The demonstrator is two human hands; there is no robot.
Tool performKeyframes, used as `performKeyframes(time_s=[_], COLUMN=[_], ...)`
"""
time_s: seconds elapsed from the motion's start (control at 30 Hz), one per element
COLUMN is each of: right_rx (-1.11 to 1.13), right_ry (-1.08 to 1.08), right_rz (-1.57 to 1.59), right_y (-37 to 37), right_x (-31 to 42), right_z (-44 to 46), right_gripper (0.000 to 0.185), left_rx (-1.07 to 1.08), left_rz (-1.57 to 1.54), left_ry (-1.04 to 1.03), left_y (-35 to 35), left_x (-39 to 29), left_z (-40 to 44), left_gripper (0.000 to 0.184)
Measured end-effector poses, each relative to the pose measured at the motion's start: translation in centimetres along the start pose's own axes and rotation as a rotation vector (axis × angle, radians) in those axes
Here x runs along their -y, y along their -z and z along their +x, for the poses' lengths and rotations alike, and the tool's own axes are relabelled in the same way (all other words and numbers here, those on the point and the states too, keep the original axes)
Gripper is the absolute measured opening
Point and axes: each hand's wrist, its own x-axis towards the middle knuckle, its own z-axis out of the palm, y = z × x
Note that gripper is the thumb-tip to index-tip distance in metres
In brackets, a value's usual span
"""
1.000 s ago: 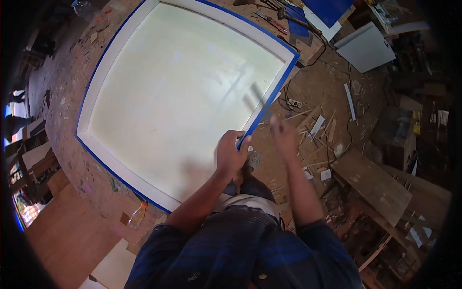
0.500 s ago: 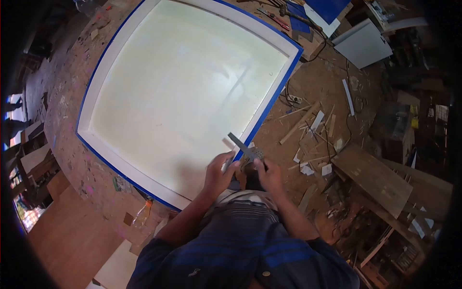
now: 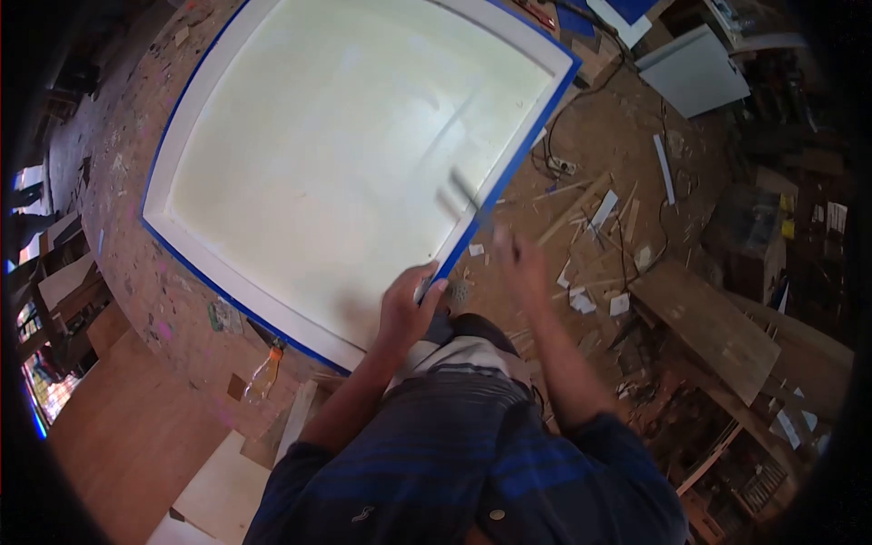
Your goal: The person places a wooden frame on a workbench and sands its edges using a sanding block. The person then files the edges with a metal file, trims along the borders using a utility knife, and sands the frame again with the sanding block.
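A large shallow white panel [image 3: 300, 163] with raised white sides and a blue outer edge lies in front of me. My left hand [image 3: 406, 304] is closed round its near right rim, thumb outside and fingers on the inner side. My right hand [image 3: 522, 263], smeared by motion, is closed on a narrow, flat grey file [image 3: 468, 189]. The file points up and left over the blue edge, its far end above the panel. Its handle is hidden in my fist.
A clear bottle with an orange neck [image 3: 263, 374] lies below the panel's lower left edge. Wood offcuts [image 3: 581, 209], white scraps and a cable [image 3: 552, 127] litter the ground to the right. A brown board [image 3: 704, 331] lies further right, and a white board [image 3: 695, 73] is at upper right.
My right hand has moved up and away from my left hand, carrying the file further along the blue edge. My left hand stays at the rim. The view has shifted slightly.
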Motion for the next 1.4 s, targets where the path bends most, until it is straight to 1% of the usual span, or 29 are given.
performKeyframes(time_s=[0.07, 0.1, 0.2, 0.27, 0.37, 0.4, 0.43, 0.5, 0.6, 0.63, 0.67, 0.7, 0.73, 0.77, 0.87, 0.93, 1.0, 1.1, 1.17, 1.2, 1.27, 1.33, 1.4], right_rx=[-0.079, -0.122, -0.053, -0.004, 0.039, -0.042, -0.126, -0.21, -0.135, -0.098, -0.057, 0.011, 0.038, 0.139, 0.186, 0.011, -0.029, -0.023, 0.179, 0.184, 0.189, 0.169, 0.001], right_ry=[-0.007, -0.005, -0.043, -0.037, -0.054, -0.037, -0.014, 0.044, 0.028, 0.005, -0.014, -0.051, -0.004, -0.097, -0.132, -0.073, -0.057, -0.005, -0.088, -0.09, -0.094, -0.006, -0.014], right_rz=[0.038, 0.073, 0.051, 0.052, 0.063, 0.013, -0.037, 0.062, -0.001, -0.043, -0.088, 0.016, -0.001, 0.07, -0.033, 0.016, 0.0, 0.14, -0.075, -0.045, 0.02, -0.062, 0.049], right_y=[0.9, 1.2, 1.5, -0.6, -0.3, 0.5, 1.4, 3.0, 3.8, 2.8, 1.2, 0.0, -2.7, -3.3, -1.8, -0.2, 0.8, -1.4, -2.8, -3.0, -3.1, -3.4, -3.1], right_x=[0.3, 0.6, 0.1, -3.0, -2.7, -1.9, -1.2, -1.5, -1.8, -1.9, -1.6, -0.6, -2.9, -1.6, 0.4, 1.3, -0.3, -1.4, -2.3, -1.5, 0.2, -0.6, 1.6], right_z=[8.5, 10.7, 6.5, 0.3, -0.1, 1.9, 6.2, 13.7, 15.0, 12.1, 7.0, 1.8, -3.2, -7.2, -5.9, 0.1, 5.0, -0.3, -8.0, -10.4, -13.3, -10.0, -5.9], right_gripper=[0.062, 0.062, 0.064, 0.066, 0.066, 0.066, 0.066, 0.067, 0.067, 0.067, 0.068, 0.059, 0.05, 0.047, 0.05, 0.052, 0.053, 0.06, 0.058, 0.057, 0.056, 0.055, 0.056], left_rx=[0.027, 0.028, 0.045, 0.044, 0.04, 0.049, 0.055, 0.063, 0.07, 0.095, 0.113, 0.128, 0.135, 0.144, 0.181, 0.217, 0.249, 0.274, 0.294, 0.31, 0.254, 0.221, 0.171], left_rz=[-0.021, -0.04, -0.047, -0.058, -0.051, -0.055, -0.06, -0.068, -0.067, -0.088, -0.111, -0.132, -0.117, -0.098, -0.045, -0.034, -0.032, 0.082, 0.17, 0.213, 0.27, 0.327, 0.366], left_ry=[0.024, 0.021, 0.025, 0.017, 0.011, 0.028, 0.04, 0.025, 0.013, 0.033, 0.054, 0.079, 0.065, 0.048, 0.028, 0.021, 0.015, -0.015, 0.017, 0.04, -0.036, -0.079, -0.098], left_y=[0.1, 0.1, 0.3, 0.2, 0.2, 0.3, 0.3, 0.2, 0.3, 0.4, 0.7, 1.0, 1.4, 1.8, 3.1, 3.5, 4.5, 6.0, 7.4, 8.0, 8.4, 8.7, 8.1], left_x=[-0.3, -0.3, -0.4, 0.2, 0.2, 0.2, 0.0, 0.2, 0.4, 0.3, 0.3, 0.3, 0.5, 0.7, 1.3, 1.3, 1.0, 1.3, 1.1, 1.2, 2.3, 2.6, 2.2], left_z=[0.0, 0.0, 0.1, 0.1, 0.1, -0.2, -0.1, 0.1, 0.0, 0.0, -0.2, -0.4, -0.8, -1.2, -2.6, -3.3, -3.6, -5.4, -7.1, -8.1, -9.6, -11.3, -11.4], left_gripper=[0.032, 0.032, 0.033, 0.033, 0.034, 0.034, 0.034, 0.035, 0.036, 0.037, 0.038, 0.038, 0.04, 0.041, 0.044, 0.046, 0.048, 0.046, 0.046, 0.045, 0.042, 0.04, 0.039])
